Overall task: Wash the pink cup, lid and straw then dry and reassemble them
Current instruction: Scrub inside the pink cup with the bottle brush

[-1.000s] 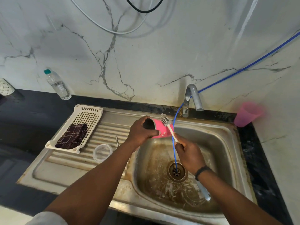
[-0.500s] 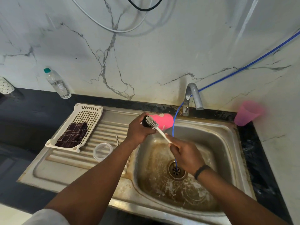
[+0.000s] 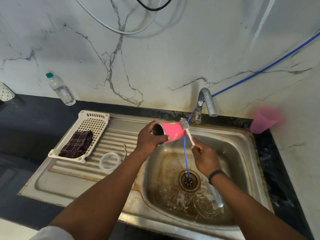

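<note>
Brush (image 3: pixel 185 124) bristles against pink cup (image 3: pixel 171 133) in left hand (image 3: pixel 150 138).

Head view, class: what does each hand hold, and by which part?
Left hand grips the pink cup around its open end. Right hand holds the bottle brush by its handle.

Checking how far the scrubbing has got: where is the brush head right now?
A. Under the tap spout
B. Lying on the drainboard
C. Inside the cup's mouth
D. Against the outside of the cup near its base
D: the brush head presses the pink cup outside, at the end away from its dark mouth.
</note>
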